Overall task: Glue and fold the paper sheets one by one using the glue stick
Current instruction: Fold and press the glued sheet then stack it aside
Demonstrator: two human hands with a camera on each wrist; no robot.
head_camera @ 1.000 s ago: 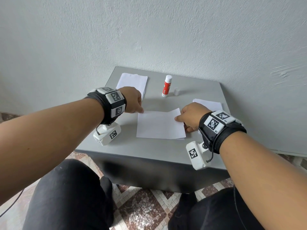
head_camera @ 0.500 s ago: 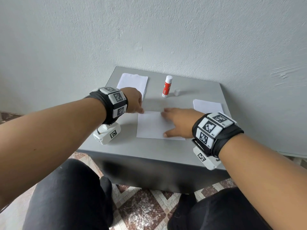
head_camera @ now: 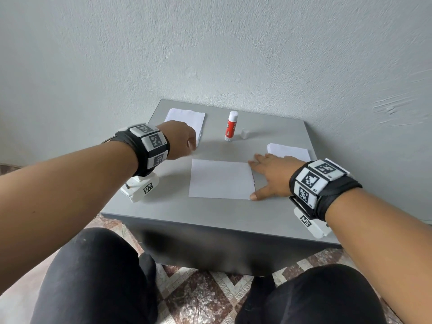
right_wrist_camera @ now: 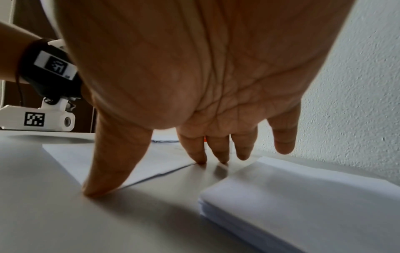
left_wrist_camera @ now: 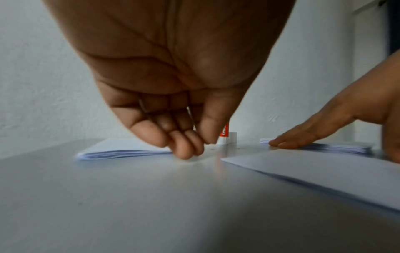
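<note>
The head view looks forward and down from above the knees, taking in the whole grey tabletop (head_camera: 210, 220) against the wall. The left wrist view sits low, close under the left hand (left_wrist_camera: 173, 68), facing along the tabletop toward the glue stick (left_wrist_camera: 224, 132). The right wrist view, equally low, looks leftward past the right hand (right_wrist_camera: 205, 77). All three share the folded sheet (head_camera: 221, 178).

Bare forearms end in black fabric wrist straps (head_camera: 138, 150) ringed with white square tiles bearing black-and-white coded markers (head_camera: 309, 180). Beneath each strap hangs a white plastic camera housing (head_camera: 140, 189) carrying its own marker; below, black trousers (head_camera: 93, 277) cover both knees.
</note>
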